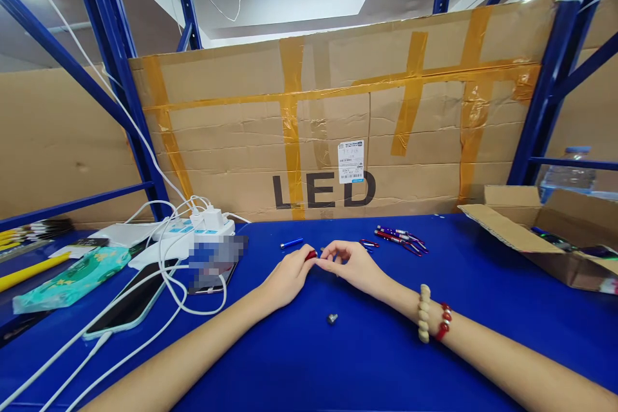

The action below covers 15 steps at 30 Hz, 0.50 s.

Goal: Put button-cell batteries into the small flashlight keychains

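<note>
Forearms come in from the bottom corners, with a bead bracelet [423, 313] on the right wrist, lower right of centre. A small dark cap [331, 318] lies loose on the blue table [299, 367] just below centre, between the arms and apart from both hands. At centre the left hand [288, 275] pinches a short red tube [311, 255] between thumb and fingertips. The right hand [355, 265] meets it from the right, fingertips bunched tight at the tube's end; can't tell if they grip the tube or some tiny part of their own. Both hands rest on the table. Judgement: these are fiddly small parts, so plant the hand heels, hold the tube low and level, pinch close to the end being worked, and use light force only. The cap sits where a wrist could knock it. A phone [128, 306] lies at lower left. Further back are a power strip [203, 228] at left, a blue tube [291, 243], pens [400, 238] right of centre, an open box [502, 226] at the right edge, and a taped cardboard sheet [338, 96] marked LED.
</note>
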Available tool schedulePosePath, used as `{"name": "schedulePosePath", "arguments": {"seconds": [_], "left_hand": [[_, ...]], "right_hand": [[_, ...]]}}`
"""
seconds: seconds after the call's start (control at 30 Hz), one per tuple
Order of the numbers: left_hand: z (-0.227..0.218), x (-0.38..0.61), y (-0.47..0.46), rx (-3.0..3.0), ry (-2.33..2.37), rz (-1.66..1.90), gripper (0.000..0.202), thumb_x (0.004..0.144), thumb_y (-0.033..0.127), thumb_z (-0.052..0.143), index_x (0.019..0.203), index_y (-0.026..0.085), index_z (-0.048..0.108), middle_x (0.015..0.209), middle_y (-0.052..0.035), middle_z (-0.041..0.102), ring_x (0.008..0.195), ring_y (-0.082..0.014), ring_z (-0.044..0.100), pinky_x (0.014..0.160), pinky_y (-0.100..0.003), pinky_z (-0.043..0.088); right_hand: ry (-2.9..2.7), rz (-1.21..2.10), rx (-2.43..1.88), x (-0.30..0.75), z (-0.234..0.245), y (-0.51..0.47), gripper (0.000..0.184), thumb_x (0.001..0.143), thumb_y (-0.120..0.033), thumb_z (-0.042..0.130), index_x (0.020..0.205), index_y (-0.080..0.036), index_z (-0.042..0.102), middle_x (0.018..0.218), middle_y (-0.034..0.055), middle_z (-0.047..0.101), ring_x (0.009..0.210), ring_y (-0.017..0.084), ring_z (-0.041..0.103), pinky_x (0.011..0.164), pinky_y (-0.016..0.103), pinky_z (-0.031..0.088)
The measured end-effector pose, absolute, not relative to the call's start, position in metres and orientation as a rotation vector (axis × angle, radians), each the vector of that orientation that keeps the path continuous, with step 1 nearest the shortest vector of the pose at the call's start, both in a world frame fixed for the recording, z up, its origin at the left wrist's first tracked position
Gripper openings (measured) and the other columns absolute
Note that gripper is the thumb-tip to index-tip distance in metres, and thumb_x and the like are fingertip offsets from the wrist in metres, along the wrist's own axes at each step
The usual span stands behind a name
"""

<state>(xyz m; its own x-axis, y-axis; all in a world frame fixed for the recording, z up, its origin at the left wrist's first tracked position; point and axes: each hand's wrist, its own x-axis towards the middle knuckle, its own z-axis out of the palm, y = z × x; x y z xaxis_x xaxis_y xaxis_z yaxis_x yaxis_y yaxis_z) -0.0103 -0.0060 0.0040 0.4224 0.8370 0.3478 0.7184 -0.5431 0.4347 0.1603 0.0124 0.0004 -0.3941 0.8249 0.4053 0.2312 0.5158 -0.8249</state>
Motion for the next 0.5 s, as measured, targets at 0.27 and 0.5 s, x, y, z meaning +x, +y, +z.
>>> {"name": "schedulePosePath", "arguments": {"seconds": [0.27,0.5], "left_hand": [[0.008,-0.015,-0.004,2.373,1.596,0.809,0.022,0.092,0.037,0.024,0.088,0.023,0.040,0.074,0.0019,0.059,0.069,-0.0167,0.059,0.058,-0.025,0.038],[0.012,-0.013,-0.011,2.515,1.584,0.691,0.024,0.091,0.040,0.026,0.093,0.025,0.044,0.083,0.0009,0.063,0.078,-0.0192,0.062,0.062,-0.026,0.040]], "right_hand": [[-2.492,1.196,-0.718,0.172,0.014,0.001,0.047,0.049,-0.042,0.078,0.086,-0.015,0.070,0.067,-0.0013,0.060,0.051,0.006,0.043,0.046,0.018,0.033],[-2.499,1.104,-0.698,0.172,0.009,0.004,0.038,0.058,-0.046,0.073,0.080,-0.015,0.072,0.068,0.0011,0.064,0.050,0.006,0.040,0.046,0.019,0.033]]}}
